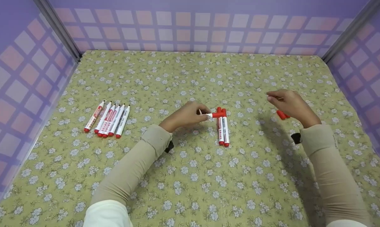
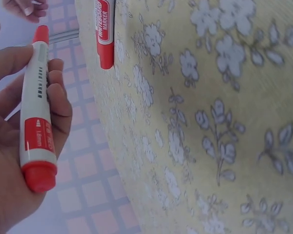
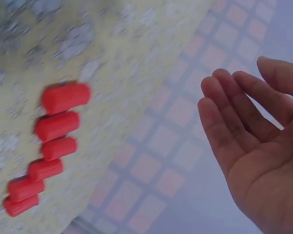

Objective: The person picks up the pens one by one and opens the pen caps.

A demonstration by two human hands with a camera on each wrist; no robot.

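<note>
From my end, the flowered tablecloth (image 1: pixel 190 192) took up most of the view, w/ purple panels (image 1: pixel 199 28) in pink & white squares on the L, R & far sides. Next in size: tan sleeves (image 1: pixel 331 170) on both of the person's arms, coming in from the bottom. R hand (image 1: pixel 289 102) was released, fingers loosely bent, up over the R side of the cloth. L hand (image 1: pixel 190 114) was grasping a capped marker (image 2: pixel 38 107), thumb one side, fingers the other, approx. mid-cloth, its red cap end pointing R. Six uncapped markers (image 1: pixel 109 121) lay in a row on the L, dark tips away from the person, red ends nearer. Two capped markers (image 1: pixel 226 130) lay side by side near center; the held one's cap crossed theirs in my head view, couldn't tell if touching. Smallest: six loose red caps (image 3: pixel 58 125) in a slightly staggered line, near & below R hand, partly hidden by it in head view.
</note>
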